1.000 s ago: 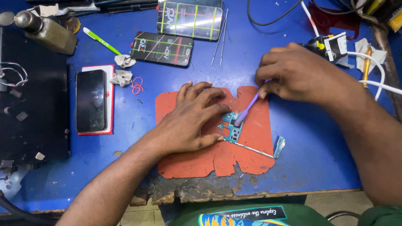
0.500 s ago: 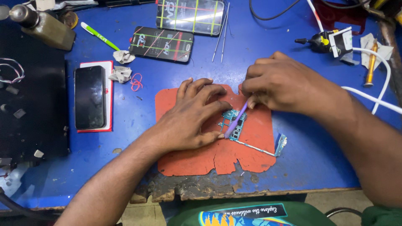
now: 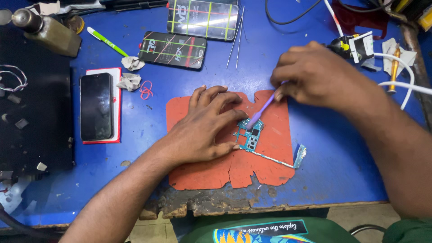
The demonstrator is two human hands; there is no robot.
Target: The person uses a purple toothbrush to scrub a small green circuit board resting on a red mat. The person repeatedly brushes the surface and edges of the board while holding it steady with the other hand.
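A teal phone circuit board (image 3: 250,137) lies on a worn orange mat (image 3: 270,166) on the blue table. My left hand (image 3: 204,128) rests flat on the mat, with thumb and fingers pinning the board's left edge. A purple brush (image 3: 261,110) is gripped in my right hand (image 3: 315,74), and its tip touches the top of the board. A thin flex strip runs from the board to a small teal sub-board (image 3: 300,156) at the mat's right edge.
A black phone (image 3: 96,106) lies on a red-edged case at left. Two phone-glass packages (image 3: 173,49) (image 3: 202,19), tweezers (image 3: 236,38), a green pen (image 3: 107,41), a brass bottle (image 3: 47,31) and white cables (image 3: 400,67) sit at the back. The table's front edge (image 3: 216,204) is chipped.
My right hand has shifted the purple brush over the board in small strokes, moving slightly left and up. My left hand has kept its hold on the board.
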